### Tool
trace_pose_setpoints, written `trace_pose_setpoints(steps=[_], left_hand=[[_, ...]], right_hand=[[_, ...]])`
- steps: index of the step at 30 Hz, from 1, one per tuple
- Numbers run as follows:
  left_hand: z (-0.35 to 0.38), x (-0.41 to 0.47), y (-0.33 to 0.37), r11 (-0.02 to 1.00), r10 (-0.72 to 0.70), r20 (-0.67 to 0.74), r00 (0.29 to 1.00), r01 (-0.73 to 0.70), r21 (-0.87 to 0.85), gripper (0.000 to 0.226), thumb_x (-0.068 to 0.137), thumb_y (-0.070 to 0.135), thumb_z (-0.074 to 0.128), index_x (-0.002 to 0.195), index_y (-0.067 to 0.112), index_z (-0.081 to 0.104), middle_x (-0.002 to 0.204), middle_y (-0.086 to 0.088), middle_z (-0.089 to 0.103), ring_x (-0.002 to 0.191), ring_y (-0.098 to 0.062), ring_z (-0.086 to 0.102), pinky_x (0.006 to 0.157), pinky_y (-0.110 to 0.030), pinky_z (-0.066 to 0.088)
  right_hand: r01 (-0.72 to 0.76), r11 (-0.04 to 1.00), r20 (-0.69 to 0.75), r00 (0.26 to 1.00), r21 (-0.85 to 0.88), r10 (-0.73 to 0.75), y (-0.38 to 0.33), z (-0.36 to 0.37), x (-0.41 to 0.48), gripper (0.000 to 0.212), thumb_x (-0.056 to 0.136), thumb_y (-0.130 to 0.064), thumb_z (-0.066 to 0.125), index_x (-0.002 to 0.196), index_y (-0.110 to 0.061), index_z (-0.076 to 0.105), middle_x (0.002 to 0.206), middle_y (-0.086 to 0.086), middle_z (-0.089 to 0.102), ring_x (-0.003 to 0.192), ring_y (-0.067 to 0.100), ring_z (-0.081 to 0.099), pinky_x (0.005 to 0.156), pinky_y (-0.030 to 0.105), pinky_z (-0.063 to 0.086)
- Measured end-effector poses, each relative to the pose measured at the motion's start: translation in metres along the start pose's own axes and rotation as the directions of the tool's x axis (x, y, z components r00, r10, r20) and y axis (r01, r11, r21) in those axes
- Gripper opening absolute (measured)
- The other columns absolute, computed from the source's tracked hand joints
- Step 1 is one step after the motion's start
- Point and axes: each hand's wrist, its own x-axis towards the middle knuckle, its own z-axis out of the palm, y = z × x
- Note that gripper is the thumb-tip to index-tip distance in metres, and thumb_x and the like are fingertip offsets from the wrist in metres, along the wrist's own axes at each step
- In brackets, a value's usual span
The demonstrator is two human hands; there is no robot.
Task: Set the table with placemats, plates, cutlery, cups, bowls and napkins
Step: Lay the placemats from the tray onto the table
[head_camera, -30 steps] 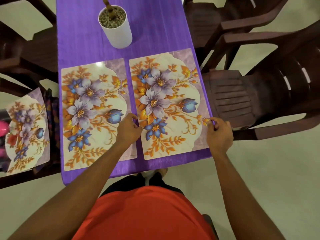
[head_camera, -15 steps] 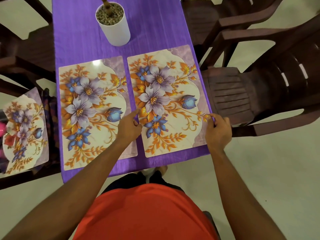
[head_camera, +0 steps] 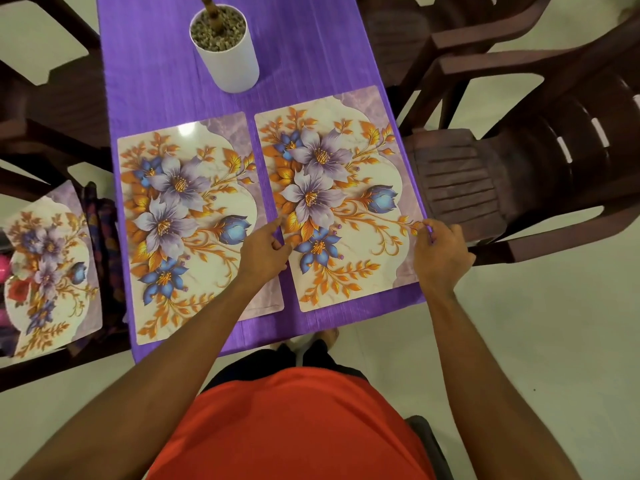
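Now left hand point(head_camera: 265, 251) and right hand point(head_camera: 440, 252) pinch opposite edges of the right placemat point(head_camera: 341, 202).

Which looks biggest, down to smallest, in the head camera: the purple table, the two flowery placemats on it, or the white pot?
1. the purple table
2. the right placemat and the left placemat: they look about the same, so no ranking between them
3. the white pot, smallest

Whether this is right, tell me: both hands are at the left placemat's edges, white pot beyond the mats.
Wrong mat: the head view shows the left hand and right hand at the right placemat's edges, white pot beyond the mats.
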Motion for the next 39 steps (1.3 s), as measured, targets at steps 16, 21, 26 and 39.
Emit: trace_pose_setpoints(steps=[16,21,26,39], left_hand=[[-0.175,-0.074,-0.208,0.978,-0.18,-0.305,0.935,0.137,-0.156,0.018,0.091,0.027,0.058,0.101,0.023,0.073,0.073,0.0,0.07,0.067,-0.023,0.069,0.066,-0.042,0.059],[-0.264,-0.113,-0.343,0.955,-0.288,-0.358,0.888,0.296,-0.032,0.017,0.091,0.019,0.064,0.104,0.014,0.074,0.092,-0.009,0.075,0.088,-0.027,0.07,0.08,-0.035,0.053],[-0.338,-0.143,-0.455,0.913,-0.298,-0.317,0.9,0.366,0.181,0.026,0.079,0.012,0.074,0.106,0.011,0.075,0.104,-0.013,0.072,0.094,-0.032,0.066,0.084,-0.036,0.053],[-0.37,-0.147,-0.542,0.92,-0.324,-0.327,0.888,0.377,0.111,0.031,0.082,0.011,0.075,0.112,0.02,0.073,0.109,-0.003,0.057,0.105,-0.022,0.049,0.084,-0.03,0.048]], right_hand=[[0.209,0.824,0.651,0.524,0.526,-0.549,-0.251,0.097,-0.25,0.013,0.092,-0.026,0.067,0.098,-0.023,0.078,0.092,-0.005,0.075,0.079,0.01,0.066,0.075,0.029,0.051],[0.302,0.827,0.801,0.24,0.475,-0.548,-0.348,0.175,-0.375,0.019,0.091,-0.028,0.068,0.108,-0.022,0.076,0.102,0.0,0.076,0.096,0.019,0.07,0.085,0.032,0.054],[0.189,0.953,0.885,0.362,0.238,-0.293,-0.402,0.264,-0.45,0.044,0.089,-0.027,0.069,0.131,-0.017,0.062,0.121,0.01,0.069,0.113,0.029,0.064,0.092,0.033,0.049],[-0.068,0.997,0.757,0.65,-0.038,0.073,-0.421,0.364,-0.474,0.017,0.084,-0.028,0.077,0.086,-0.012,0.071,0.092,0.009,0.071,0.093,0.034,0.069,0.075,0.034,0.054]])
